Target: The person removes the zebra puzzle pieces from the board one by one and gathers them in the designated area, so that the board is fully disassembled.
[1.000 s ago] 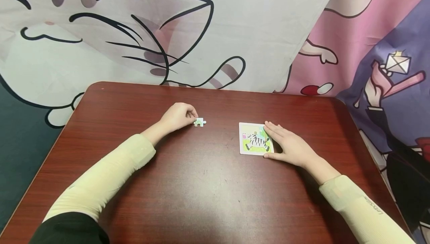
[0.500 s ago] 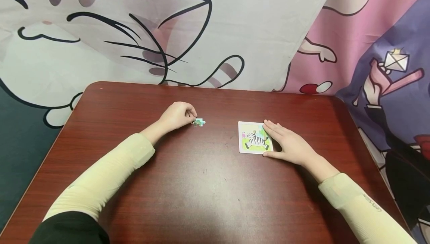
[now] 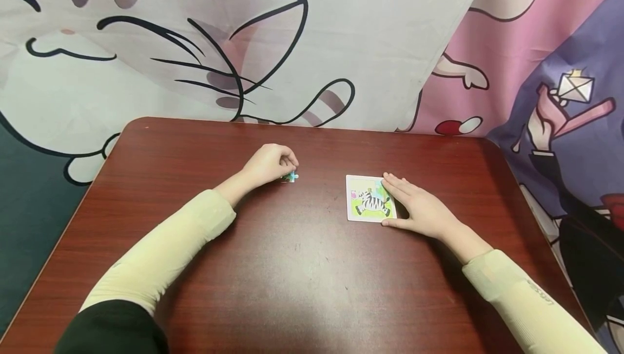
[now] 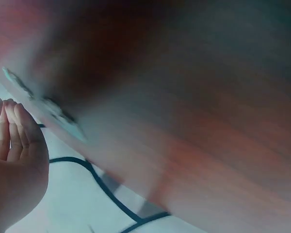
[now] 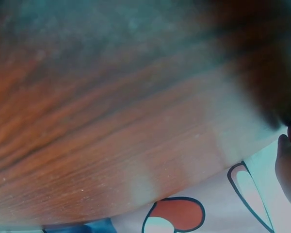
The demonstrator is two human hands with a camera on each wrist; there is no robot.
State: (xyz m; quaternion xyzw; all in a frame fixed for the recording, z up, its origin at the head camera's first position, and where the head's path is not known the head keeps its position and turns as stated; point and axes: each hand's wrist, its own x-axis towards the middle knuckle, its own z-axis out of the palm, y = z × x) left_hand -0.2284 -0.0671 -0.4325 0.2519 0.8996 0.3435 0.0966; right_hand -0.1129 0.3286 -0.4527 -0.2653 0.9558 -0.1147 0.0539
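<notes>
On the bench [image 3: 273, 262], the left hand [image 3: 269, 163] bunches its fingers at a puzzle piece [image 3: 292, 177], whether gripping I cannot tell, nine o'clock from the zebra board [image 3: 363, 201], whose three-o'clock edge the right hand [image 3: 423, 208] touches, fingers extended, presumably steadying it.

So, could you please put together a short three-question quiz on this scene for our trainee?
1. Which hand is nearer the puzzle piece?
2. Fill in: the animal printed on the square panel is a ____.
3. True or false: the right hand touches the panel's left edge, as the head view shows it.

Key: 1. The left hand. 2. Zebra. 3. False; it touches the right side.
</notes>
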